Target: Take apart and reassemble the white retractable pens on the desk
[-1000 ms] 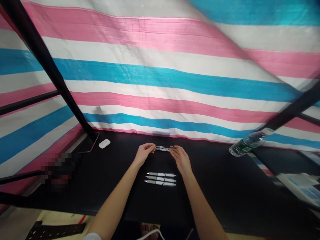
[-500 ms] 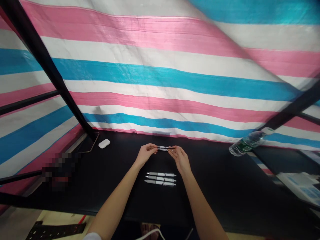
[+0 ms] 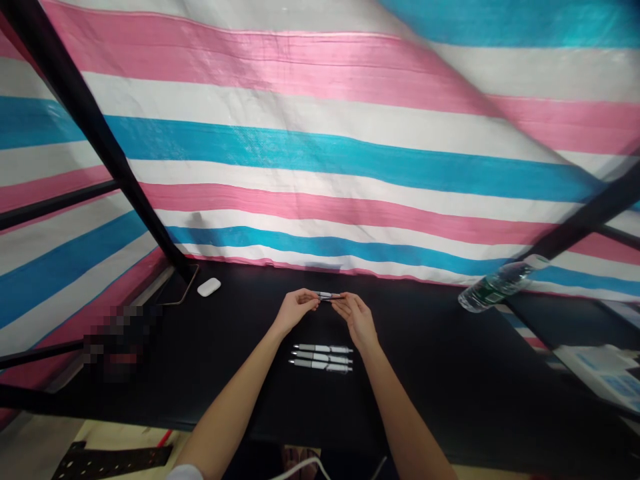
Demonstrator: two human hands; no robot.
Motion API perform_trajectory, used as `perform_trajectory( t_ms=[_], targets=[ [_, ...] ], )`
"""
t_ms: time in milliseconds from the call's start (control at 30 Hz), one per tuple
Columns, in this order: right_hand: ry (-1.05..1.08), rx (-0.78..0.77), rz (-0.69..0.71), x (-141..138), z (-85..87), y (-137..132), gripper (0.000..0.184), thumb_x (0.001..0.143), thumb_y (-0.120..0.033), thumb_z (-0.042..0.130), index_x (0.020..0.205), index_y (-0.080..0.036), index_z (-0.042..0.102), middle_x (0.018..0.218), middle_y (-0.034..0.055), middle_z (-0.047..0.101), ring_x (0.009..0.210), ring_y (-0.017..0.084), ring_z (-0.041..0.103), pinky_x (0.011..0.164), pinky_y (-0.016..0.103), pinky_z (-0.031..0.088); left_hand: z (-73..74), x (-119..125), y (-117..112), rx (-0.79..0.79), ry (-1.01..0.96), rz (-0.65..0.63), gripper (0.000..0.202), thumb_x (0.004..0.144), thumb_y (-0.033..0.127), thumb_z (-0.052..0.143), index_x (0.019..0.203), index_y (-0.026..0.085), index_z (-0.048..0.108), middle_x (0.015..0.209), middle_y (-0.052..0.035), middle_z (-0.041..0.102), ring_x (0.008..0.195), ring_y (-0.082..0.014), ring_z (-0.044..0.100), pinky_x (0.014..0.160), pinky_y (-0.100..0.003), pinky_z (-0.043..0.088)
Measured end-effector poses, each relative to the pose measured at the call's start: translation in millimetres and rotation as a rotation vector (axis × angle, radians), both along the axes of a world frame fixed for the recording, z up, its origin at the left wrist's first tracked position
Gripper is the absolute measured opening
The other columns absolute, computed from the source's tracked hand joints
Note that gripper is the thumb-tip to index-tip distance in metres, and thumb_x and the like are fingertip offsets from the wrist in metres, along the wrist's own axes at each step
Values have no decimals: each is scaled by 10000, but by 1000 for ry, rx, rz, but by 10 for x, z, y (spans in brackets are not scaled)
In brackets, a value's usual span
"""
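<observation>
Two bare arms come in from the bottom edge of the frame: the left forearm (image 3: 231, 398) from the lower left and the right forearm (image 3: 404, 415) from the lower right, both smooth and tapering to narrow wrists. The left hand (image 3: 296, 311) and right hand (image 3: 357, 321) are slim, with long, thin fingers (image 3: 311, 300); the nails are too small to make out. The only clothing in view is a white sleeve (image 3: 184, 474), a rounded sliver in the bottom left of the frame.
</observation>
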State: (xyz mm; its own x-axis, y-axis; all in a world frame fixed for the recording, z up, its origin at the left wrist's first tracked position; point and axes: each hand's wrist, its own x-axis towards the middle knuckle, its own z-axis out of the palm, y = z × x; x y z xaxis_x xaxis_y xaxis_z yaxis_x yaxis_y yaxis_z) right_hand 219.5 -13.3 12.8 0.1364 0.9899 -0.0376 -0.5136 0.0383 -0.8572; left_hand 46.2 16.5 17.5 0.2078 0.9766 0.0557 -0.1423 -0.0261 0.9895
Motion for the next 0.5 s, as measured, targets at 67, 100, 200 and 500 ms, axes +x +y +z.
perform_trajectory(
  t_ms=[67,100,200,500],
  targets=[
    [11,-4,-3,-17,-7,0,298,675,-463,764,803,-210,672,860,39,736,856,202,699,903,402,535,-3,15,-9,13,0,-7,237,651,311,765,779,134,670,714,-42,690,658,-141,631,685,-289,506],
    [18,-6,-5,-21,-12,2,296,671,-459,768,804,-211,674,855,38,736,851,202,699,902,403,535,-3,22,-14,18,0,-9,240,655,314,764,782,134,669,718,-43,690,662,-142,632,688,-289,506],
    [43,-15,-6,-19,-31,12,289,667,-441,775,809,-208,679,857,41,739,845,199,700,902,395,536,2,36,-24,29,8,-25,277,657,323,768,829,129,671,753,-55,697,681,-147,638,695,-292,509],
    [193,-83,-94,79,-57,69,264,640,-386,792,765,-185,676,833,63,747,852,202,707,893,346,540,17,-167,93,135,182,50,277,767,355,648,944,142,670,838,-60,694,775,-171,644,753,-308,504]
  ],
)
